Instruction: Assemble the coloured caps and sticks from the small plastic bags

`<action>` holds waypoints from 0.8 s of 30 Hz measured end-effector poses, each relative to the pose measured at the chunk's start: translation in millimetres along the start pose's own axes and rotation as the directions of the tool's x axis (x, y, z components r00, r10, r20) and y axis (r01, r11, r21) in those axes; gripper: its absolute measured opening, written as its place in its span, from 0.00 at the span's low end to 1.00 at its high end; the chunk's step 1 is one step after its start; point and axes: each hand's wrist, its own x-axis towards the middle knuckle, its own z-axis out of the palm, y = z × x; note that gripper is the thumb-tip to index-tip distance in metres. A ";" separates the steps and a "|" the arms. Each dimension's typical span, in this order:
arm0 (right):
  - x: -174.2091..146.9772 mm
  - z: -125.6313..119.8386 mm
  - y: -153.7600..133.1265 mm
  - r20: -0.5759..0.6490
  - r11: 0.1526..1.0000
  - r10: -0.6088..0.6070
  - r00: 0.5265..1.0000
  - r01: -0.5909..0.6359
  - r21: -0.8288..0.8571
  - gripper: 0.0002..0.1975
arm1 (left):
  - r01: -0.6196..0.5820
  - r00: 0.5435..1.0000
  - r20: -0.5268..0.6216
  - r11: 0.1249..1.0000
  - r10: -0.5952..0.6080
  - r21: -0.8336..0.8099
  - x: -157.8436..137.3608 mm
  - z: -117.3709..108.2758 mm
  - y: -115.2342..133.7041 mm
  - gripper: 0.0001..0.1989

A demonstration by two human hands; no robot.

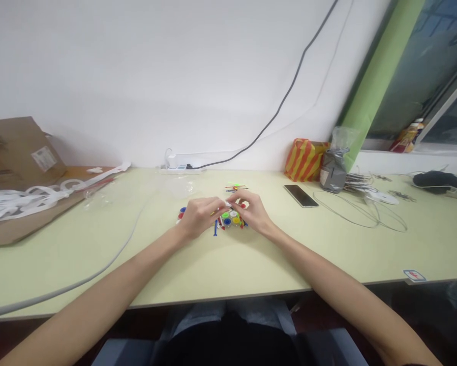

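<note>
My left hand [201,216] and my right hand [253,209] meet over the middle of the table, fingertips pinched together. Between them is a small white piece [228,204], partly covered by the fingers, so its exact kind is unclear. Beneath and around the hands lie several small round coloured pieces, among them a blue disc [227,221] and a yellow disc [236,220]. A thin blue stick [215,228] with a flared end lies just below my left hand. Thin coloured sticks [236,188] lie in a little pile beyond the fingers.
On the pale table [167,274] a phone [301,195] lies to the right, before a striped bag [303,160] and a grey bag [333,170]. Cardboard [22,152] with white strapping is at left. A grey cable [110,262] crosses the left side; a power strip [180,169] sits by the wall.
</note>
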 end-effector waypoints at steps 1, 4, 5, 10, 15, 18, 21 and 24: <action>-0.1 -0.1 -0.5 0.007 1.000 -0.001 1.000 0.001 0.000 0.05 | -0.009 1.000 -0.004 1.000 0.009 0.017 0.0 0.0 0.7 0.05; -0.1 -0.4 -2.2 0.020 1.000 0.007 1.000 -0.007 0.002 0.05 | -0.006 1.000 -0.021 0.997 0.007 0.078 0.8 -0.6 1.9 0.05; 0.0 -0.4 -2.8 0.023 1.000 0.016 1.000 -0.016 0.007 0.06 | 0.000 1.000 -0.023 0.995 0.002 0.096 1.2 -1.1 1.8 0.06; 0.9 0.4 -4.4 0.034 0.997 0.061 0.998 -0.062 0.043 0.06 | 0.007 1.000 0.008 0.989 -0.008 0.146 1.9 -4.0 0.2 0.13; -0.4 -0.9 -7.0 0.113 0.999 0.015 0.993 -0.020 0.043 0.09 | -0.009 1.000 0.015 0.983 0.006 0.186 1.7 -3.8 1.5 0.13; -1.2 -1.2 -8.8 0.113 0.999 -0.029 0.993 0.026 0.030 0.10 | -0.001 1.000 -0.007 0.982 0.003 0.188 1.7 -2.8 2.6 0.13; -0.7 -0.2 -8.6 0.072 0.998 -0.056 0.996 0.056 0.006 0.07 | 0.022 0.999 -0.034 0.985 -0.016 0.170 0.7 -1.7 2.9 0.11; -0.1 0.6 -8.4 0.050 0.999 -0.052 0.997 0.053 -0.007 0.06 | 0.103 0.994 -0.045 0.979 -0.097 0.178 -1.5 -0.4 2.1 0.10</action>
